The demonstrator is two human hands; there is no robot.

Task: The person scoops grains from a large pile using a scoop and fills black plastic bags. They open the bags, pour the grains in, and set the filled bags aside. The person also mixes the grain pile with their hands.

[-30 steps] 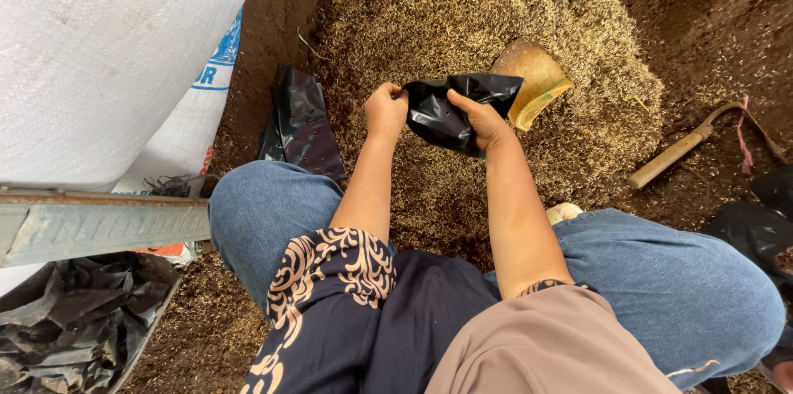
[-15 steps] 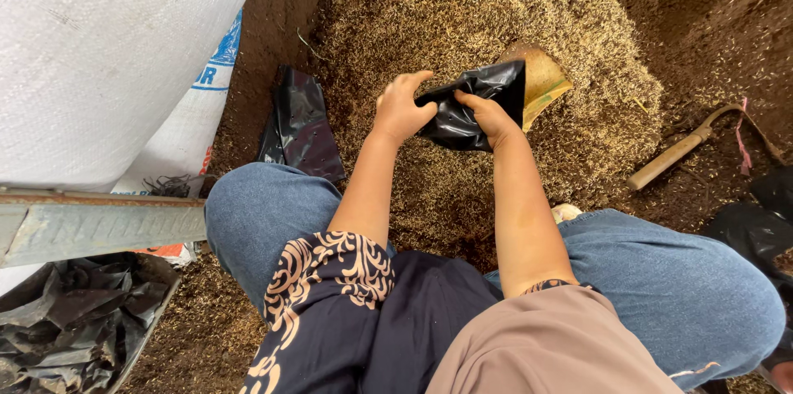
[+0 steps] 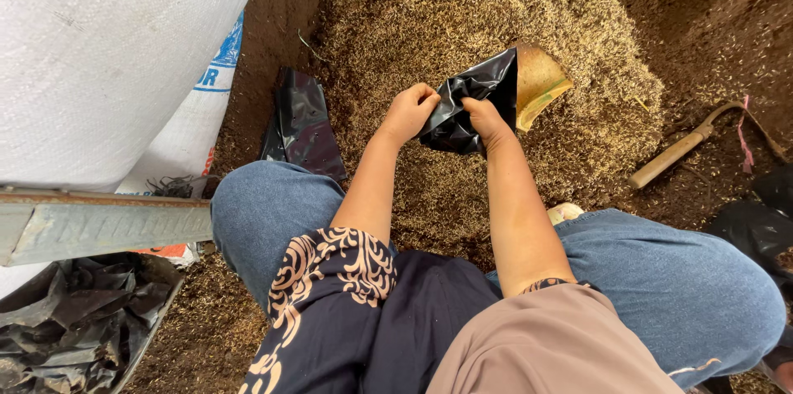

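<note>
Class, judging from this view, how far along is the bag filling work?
Done: little shows; husk pile heaped, scoop resting on it. In hand: left hand and right hand grip a black plastic bag, apparently unfilled. Left: another flat bag lies beside the pile.

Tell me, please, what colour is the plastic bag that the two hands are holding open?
The plastic bag is glossy black, shown best in the head view.

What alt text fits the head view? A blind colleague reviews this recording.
Both hands, left hand and right hand, grip a small black plastic bag above a heap of husks. A yellow scoop lies beside it; a wooden-handled tool lies on dark soil.
</note>
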